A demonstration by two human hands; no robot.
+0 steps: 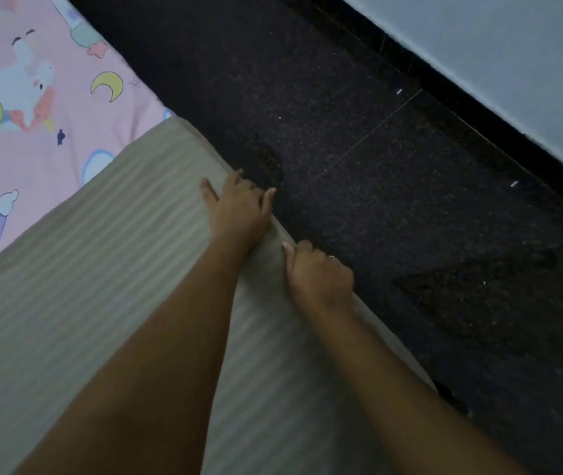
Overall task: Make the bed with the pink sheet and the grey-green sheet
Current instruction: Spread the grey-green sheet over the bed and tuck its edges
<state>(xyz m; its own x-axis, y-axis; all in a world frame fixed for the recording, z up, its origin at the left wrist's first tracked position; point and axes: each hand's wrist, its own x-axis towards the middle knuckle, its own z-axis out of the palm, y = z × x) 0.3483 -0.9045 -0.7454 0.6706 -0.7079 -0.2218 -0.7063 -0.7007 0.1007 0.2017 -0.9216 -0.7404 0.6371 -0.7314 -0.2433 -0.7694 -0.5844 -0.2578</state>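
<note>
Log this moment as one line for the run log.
left hand: grips grey-green sheet edge | right hand: grips same edge | pink sheet: partly covered

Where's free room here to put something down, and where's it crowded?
Free: the grey-green sheet between the pink sheet and the left forearm; the dark floor up to the wall. Crowded: the bed edge, where left hand and right hand grip the sheet.
</note>
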